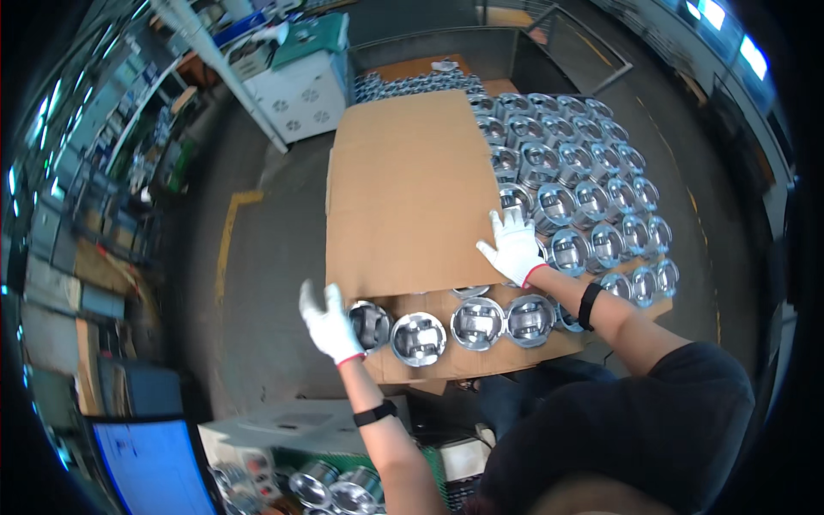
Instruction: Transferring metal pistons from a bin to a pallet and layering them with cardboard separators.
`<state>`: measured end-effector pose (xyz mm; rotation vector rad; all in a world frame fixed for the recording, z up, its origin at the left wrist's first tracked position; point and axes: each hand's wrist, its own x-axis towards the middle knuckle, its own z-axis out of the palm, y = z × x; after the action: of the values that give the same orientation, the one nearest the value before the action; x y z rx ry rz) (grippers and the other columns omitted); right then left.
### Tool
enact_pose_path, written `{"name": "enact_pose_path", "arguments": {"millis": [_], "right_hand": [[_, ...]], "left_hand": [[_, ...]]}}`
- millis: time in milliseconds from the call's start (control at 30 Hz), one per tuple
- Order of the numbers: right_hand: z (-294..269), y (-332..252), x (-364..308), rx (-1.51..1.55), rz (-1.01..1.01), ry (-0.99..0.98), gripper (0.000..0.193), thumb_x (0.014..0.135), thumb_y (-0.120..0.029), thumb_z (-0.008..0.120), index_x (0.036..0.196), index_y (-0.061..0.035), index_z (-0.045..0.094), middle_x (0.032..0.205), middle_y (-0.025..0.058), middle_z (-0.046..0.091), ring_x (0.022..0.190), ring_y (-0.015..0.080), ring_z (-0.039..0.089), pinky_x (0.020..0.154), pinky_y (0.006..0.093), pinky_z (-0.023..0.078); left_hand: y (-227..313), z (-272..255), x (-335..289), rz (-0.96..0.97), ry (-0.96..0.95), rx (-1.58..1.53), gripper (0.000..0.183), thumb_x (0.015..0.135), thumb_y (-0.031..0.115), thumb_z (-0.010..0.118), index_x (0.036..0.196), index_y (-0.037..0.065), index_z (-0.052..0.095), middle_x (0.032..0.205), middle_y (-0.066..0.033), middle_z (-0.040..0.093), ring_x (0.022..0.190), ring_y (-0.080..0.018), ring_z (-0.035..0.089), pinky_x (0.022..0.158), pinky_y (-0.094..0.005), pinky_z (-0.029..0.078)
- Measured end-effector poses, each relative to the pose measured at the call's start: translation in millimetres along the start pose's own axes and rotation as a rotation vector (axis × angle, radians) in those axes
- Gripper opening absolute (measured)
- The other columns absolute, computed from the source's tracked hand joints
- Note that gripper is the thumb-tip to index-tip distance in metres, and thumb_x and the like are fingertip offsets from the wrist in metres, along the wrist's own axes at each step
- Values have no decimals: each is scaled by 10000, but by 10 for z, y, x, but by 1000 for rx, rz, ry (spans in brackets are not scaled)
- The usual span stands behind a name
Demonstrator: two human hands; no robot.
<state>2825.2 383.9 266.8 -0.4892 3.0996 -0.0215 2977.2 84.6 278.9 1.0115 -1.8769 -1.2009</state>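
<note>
Workshop floor (279,219) with a yellow marking (226,245) left of both hands; green-topped white cabinet (300,94) well ahead of the left hand. Rests white-gloved right hand (517,249) at the right edge of a flat brown cardboard sheet (412,189), fingers and thumb spread. Holds white-gloved left hand (328,326) just beside the sheet's near left corner, thumb wide of the fingers; cannot tell whether touching it. Right of the left hand, row of silver pistons (478,324), hollow sides up, on a lower cardboard layer (463,365). Beyond and right of the right hand, many more upturned pistons (591,202).
</note>
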Motion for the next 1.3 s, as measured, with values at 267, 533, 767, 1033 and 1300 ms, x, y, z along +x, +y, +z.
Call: {"name": "enact_pose_path", "arguments": {"millis": [267, 533, 767, 1033, 1300], "right_hand": [[18, 17, 29, 36, 3, 38, 752, 893, -519, 491, 1412, 11, 367, 1377, 277, 410, 1339, 419, 333, 1040, 608, 292], [10, -69, 60, 131, 61, 20, 761, 881, -517, 511, 1434, -21, 347, 1409, 278, 374, 1361, 426, 295, 1058, 616, 261], [9, -106, 51, 35, 30, 17, 774, 878, -523, 506, 1410, 20, 364, 1381, 288, 393, 1346, 459, 300, 1017, 618, 311], [24, -108, 52, 46, 21, 27, 785, 877, -542, 500, 1421, 6, 353, 1370, 283, 405, 1341, 458, 310, 1021, 624, 304], [-24, -103, 69, 129, 66, -51, 806, 889, -557, 475, 1457, -12, 302, 1439, 277, 356, 1371, 455, 273, 1057, 622, 264]], "left_hand": [[-269, 302, 444, -643, -346, -473, 498, 831, 218, 738, 1253, 33, 548, 1113, -108, 644, 985, -228, 632, 835, -362, 531], [-464, 302, 561, -636, -344, -485, 614, 809, 205, 768, 1309, 27, 460, 1174, -117, 603, 1032, -263, 610, 890, -405, 510], [-402, 340, 492, -645, -235, -505, 406, 831, 157, 743, 1174, 10, 583, 1073, -116, 660, 930, -238, 644, 803, -387, 545], [-575, 397, 507, -564, -195, -524, 464, 832, 143, 744, 1228, -16, 561, 1099, -101, 651, 956, -214, 624, 855, -345, 509], [-647, 405, 503, -468, -241, -537, 415, 896, 160, 678, 1257, -3, 552, 1136, -92, 638, 1018, -182, 598, 905, -318, 481]]}}
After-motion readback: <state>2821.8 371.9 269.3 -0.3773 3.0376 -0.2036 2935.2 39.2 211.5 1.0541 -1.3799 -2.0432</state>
